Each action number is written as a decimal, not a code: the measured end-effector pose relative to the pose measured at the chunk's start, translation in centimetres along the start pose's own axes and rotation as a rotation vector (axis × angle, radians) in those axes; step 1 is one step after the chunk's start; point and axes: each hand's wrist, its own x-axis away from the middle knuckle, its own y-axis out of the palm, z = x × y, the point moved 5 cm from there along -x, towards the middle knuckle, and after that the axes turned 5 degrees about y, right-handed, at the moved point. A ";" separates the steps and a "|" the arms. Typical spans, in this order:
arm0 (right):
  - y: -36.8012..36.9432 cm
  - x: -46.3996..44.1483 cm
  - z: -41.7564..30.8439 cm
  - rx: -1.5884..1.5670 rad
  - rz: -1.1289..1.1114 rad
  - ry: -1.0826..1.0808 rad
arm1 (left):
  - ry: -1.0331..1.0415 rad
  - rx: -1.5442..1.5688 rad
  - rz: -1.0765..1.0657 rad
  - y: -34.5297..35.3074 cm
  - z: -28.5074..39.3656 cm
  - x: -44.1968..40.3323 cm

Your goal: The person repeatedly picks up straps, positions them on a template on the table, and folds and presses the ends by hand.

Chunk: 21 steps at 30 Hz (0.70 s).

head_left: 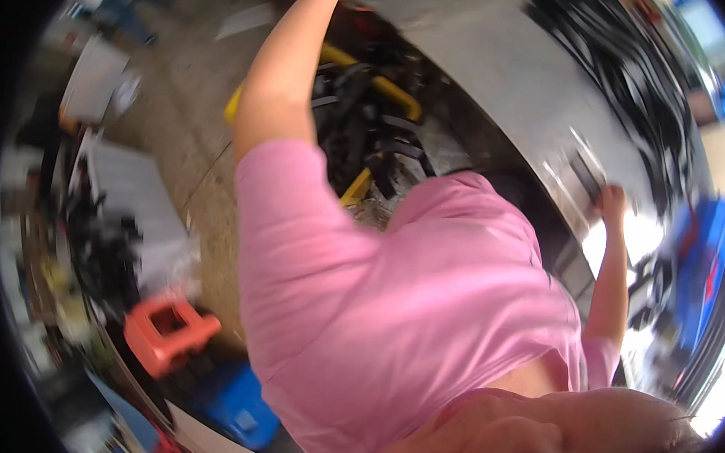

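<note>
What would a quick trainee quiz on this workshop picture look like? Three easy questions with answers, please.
1. Which of the wearer's hands is in view: A) left, B) right, C) both?
2. True or false: the bundle of long black strips lies on the metal tabletop.
3. Fill in: the bars around the dark pieces beside the tabletop are ____.

Key:
1. B: the right hand, near a blurred dark piece; its grip is unclear.
2. True.
3. Yellow.
</note>
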 end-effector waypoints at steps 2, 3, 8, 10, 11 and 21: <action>0.9 2.2 -3.8 0.225 0.015 0.031 | 0.571 0.200 0.016 4.6 9.4 6.7; 1.4 2.9 -4.6 0.137 0.009 0.094 | 0.912 0.325 0.114 6.8 13.8 10.0; 3.3 2.6 -7.2 -0.093 0.038 0.229 | 1.442 0.687 -0.310 11.3 26.7 32.0; 3.5 2.5 -7.7 -0.026 0.066 0.195 | 1.548 0.558 -0.431 12.9 28.2 36.5; 3.4 2.7 -7.7 -0.038 0.063 0.232 | 1.590 0.522 -0.452 13.5 28.7 38.0; 2.2 5.0 -11.4 0.072 0.237 0.025 | 1.554 0.210 -0.534 15.5 29.5 37.5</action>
